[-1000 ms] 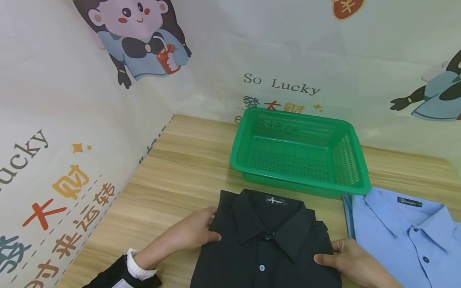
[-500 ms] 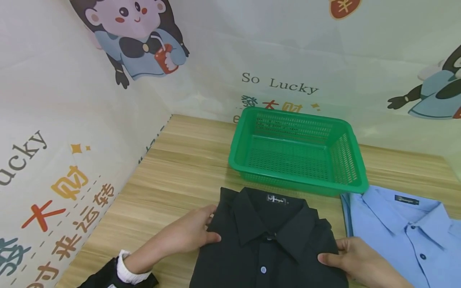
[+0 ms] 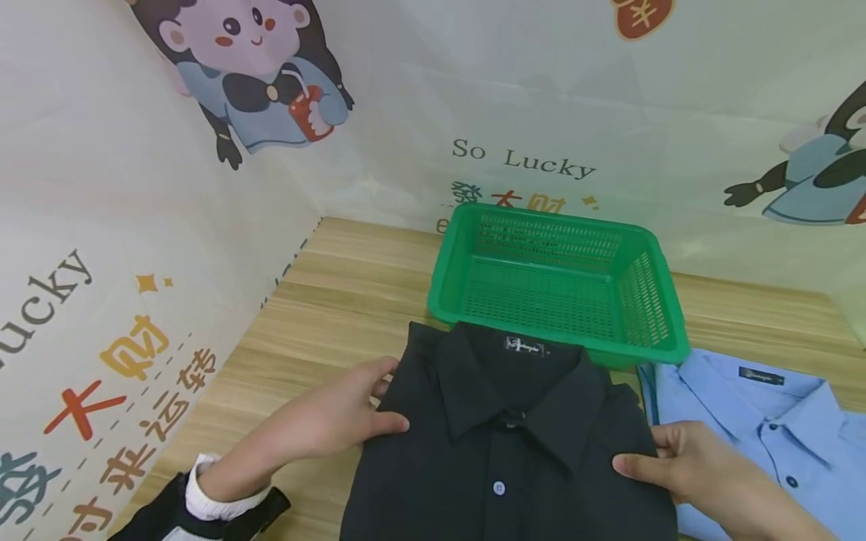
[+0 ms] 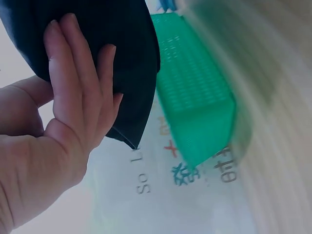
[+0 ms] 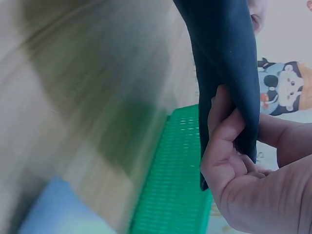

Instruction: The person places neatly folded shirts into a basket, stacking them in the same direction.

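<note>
A folded black button shirt [image 3: 467, 466], collar towards the basket, is held between both hands. My left hand [image 3: 345, 409] pinches its left side, thumb on top and fingers underneath. On the opposite side my right hand [image 3: 704, 469] grips the edge the same way. Both wrist views show the shirt [image 4: 126, 63] raised off the table, with the fingers of the left hand [image 4: 73, 107] flat beneath it and those of the right hand [image 5: 234, 165] curled at its edge. In the head view its collar overlaps the near rim of a green basket [image 3: 555, 330].
A folded light blue shirt [image 3: 731, 421] lies on the wooden table [image 3: 352, 285] at the right, against the basket's corner. Printed cloth [image 3: 379, 90] with cartoon figures and lettering hangs behind and along the left side.
Both hands have lifted the black shirt, and it has come closer to the camera and nearer the basket. The basket and blue shirt stay where they were.
</note>
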